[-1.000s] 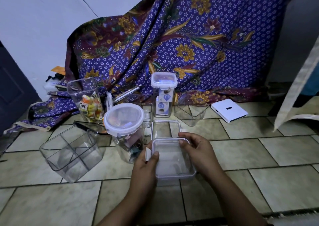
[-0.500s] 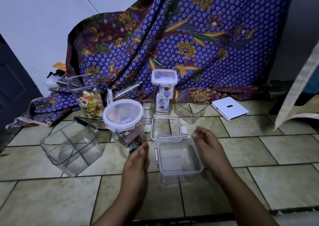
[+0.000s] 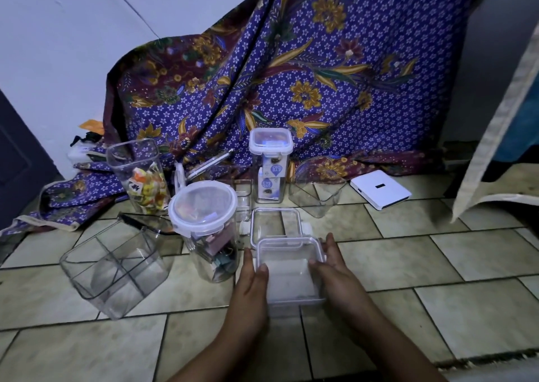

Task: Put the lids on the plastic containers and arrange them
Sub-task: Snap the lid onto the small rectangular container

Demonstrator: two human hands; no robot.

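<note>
A clear square container with its lid on stands on the floor tiles in front of me. My left hand presses its left side and my right hand its right side, thumbs on the lid. Just behind it lies a loose clear lid. A round lidded jar with small items stands to the left. A tall lidded container stands further back. An open tall container holds wrapped sweets. An empty divided container lies tilted at the left.
A small empty clear tub sits behind on the right, next to a white flat box. Purple patterned cloth hangs against the wall behind everything. A pale cloth strip hangs at the right edge.
Half a second ago both hands were off the square container, held apart beside it. They have closed in again and now grip its two sides.
</note>
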